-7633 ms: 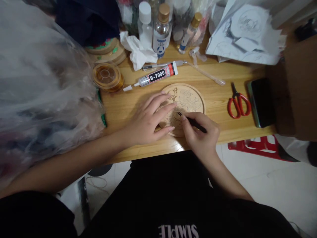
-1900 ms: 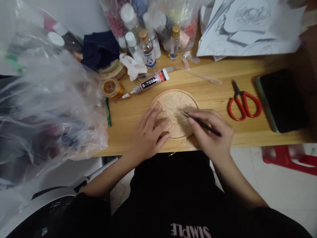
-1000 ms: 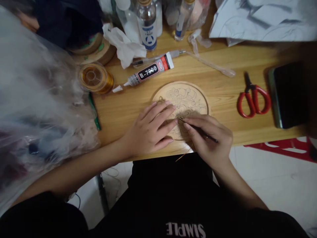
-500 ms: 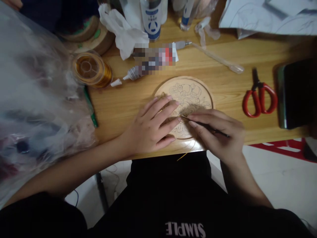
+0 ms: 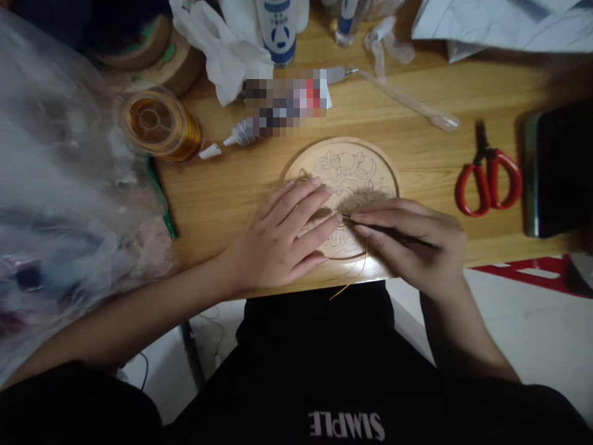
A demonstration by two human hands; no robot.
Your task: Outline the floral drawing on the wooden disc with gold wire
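Observation:
A round wooden plaque (image 5: 340, 165) with a fine line drawing of flowers lies near the table's front edge. My left hand (image 5: 291, 232) rests flat over its left part, fingers spread. Pinched in my right hand (image 5: 412, 238) is a pair of dark tweezers (image 5: 393, 233), its tips down on the drawing close to my left fingertips. A thin gold wire (image 5: 365, 253) runs from beneath my right hand and hangs over the table edge. Another small loop of gold wire (image 5: 302, 173) shows above my left fingers. What the tips grip is too small to make out.
A spool of gold wire (image 5: 192, 133) and a glue tube (image 5: 278, 117) lie beyond the plaque. A plastic pipette (image 5: 412, 105) is behind. Red-handled scissors (image 5: 488, 182) and a dark phone-like device (image 5: 558, 173) lie right. Clear plastic bags (image 5: 88, 185) cover the left side.
The tweezers and my right hand have shifted slightly to the right. My left hand stays on the plaque. The whole view has moved a little.

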